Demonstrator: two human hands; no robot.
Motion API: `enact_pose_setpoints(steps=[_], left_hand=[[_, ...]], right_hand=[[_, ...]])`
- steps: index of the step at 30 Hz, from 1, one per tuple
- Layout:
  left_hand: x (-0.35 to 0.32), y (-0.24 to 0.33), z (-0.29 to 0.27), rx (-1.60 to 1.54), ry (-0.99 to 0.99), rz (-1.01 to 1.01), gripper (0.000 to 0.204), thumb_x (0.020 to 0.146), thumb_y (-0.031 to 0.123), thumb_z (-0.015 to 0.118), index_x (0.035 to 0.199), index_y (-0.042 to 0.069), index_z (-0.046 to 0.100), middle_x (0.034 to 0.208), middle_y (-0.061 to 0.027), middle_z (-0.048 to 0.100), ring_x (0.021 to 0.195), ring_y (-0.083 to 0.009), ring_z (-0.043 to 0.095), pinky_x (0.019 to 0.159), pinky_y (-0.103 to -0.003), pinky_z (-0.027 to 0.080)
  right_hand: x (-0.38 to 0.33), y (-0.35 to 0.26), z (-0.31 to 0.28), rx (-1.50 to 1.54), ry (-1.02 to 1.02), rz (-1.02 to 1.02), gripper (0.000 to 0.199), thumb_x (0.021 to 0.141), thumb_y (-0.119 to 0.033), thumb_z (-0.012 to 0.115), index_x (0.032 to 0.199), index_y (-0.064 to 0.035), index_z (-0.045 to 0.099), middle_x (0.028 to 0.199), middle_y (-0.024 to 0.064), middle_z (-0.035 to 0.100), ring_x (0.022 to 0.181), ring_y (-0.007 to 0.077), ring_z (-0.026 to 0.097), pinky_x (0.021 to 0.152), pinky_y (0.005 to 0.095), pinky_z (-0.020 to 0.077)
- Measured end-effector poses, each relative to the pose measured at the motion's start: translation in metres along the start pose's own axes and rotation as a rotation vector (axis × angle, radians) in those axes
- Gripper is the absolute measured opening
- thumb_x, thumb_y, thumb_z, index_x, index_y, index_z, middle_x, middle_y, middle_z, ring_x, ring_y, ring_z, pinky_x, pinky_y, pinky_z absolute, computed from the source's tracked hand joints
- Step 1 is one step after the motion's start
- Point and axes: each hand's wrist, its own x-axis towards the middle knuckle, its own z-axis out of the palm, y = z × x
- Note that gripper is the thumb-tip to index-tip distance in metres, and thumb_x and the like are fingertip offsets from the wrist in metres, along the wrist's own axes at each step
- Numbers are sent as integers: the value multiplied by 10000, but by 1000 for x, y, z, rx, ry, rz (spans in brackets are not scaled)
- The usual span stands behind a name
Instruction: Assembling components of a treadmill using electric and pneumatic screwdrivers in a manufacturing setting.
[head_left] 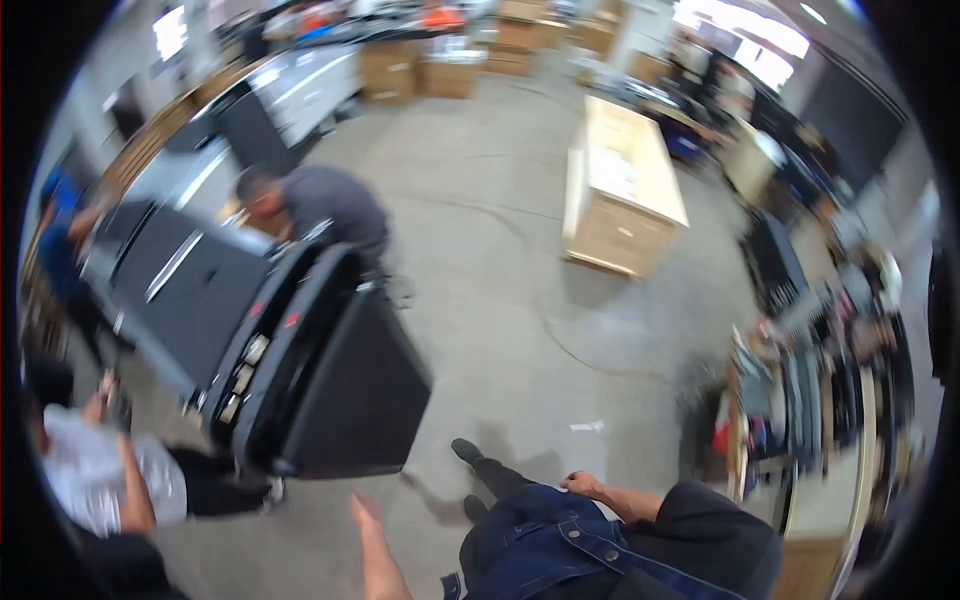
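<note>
My left hand (pixel 367 510) hangs at the lower middle, in front of a large black padded case (pixel 355 385) and apart from it. Blur hides its fingers, and no object shows in it. By the front of my dark blue denim apron (pixel 540 540) is my right hand (pixel 580 483), its fingers curled in and nothing visible between them. The case is one of several black panels or cases standing close together on the left, with red marks and metal fittings along their edges.
A person in grey (pixel 335 205) bends over the cases from behind. Others in white (pixel 110 470) and blue (pixel 65 250) stand at the left. An open wooden crate (pixel 625 235) sits on the floor, a cable (pixel 560 345) runs nearby, and a loaded rack (pixel 740 430) stands right.
</note>
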Motion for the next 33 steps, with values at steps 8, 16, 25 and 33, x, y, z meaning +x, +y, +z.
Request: enact_pose_setpoints(steps=[8, 16, 25, 33], left_hand=[[-237, -241, 15, 1787, -1001, 135, 427, 976, 436, 586, 1125, 61, 727, 1021, -180, 745, 855, -273, 721, 726, -412, 551], [-344, -334, 66, 1630, -1009, -530, 330, 1009, 314, 586, 1143, 18, 640, 998, -144, 746, 820, -252, 725, 663, -399, 564], [-473, -461, 68, 2077, -1429, -131, 244, 927, 219, 591, 1091, 43, 635, 816, -157, 666, 637, -292, 644, 543, -387, 504], [-714, -702, 52, 1894, -1666, 10, 384, 914, 364, 661, 1110, 44, 744, 868, -84, 723, 737, -192, 637, 724, -380, 518]], right_hand=[[-186, 237, 86, 519, 292, 427, 563, 850, -464, 688, 1084, 46, 733, 1072, 231, 737, 1033, 334, 709, 901, 389, 545], [-312, 391, 178, 826, 502, 301, 474, 886, -443, 685, 1100, -26, 751, 1002, 139, 760, 934, 248, 716, 874, 362, 542], [-509, 618, 244, 1758, 1010, 701, 284, 906, -261, 689, 1056, -21, 666, 763, 94, 679, 580, 189, 645, 488, 343, 536], [-522, 781, 175, 1750, 738, 613, 280, 913, -261, 685, 1043, -16, 646, 783, 70, 656, 601, 163, 635, 532, 350, 573]])
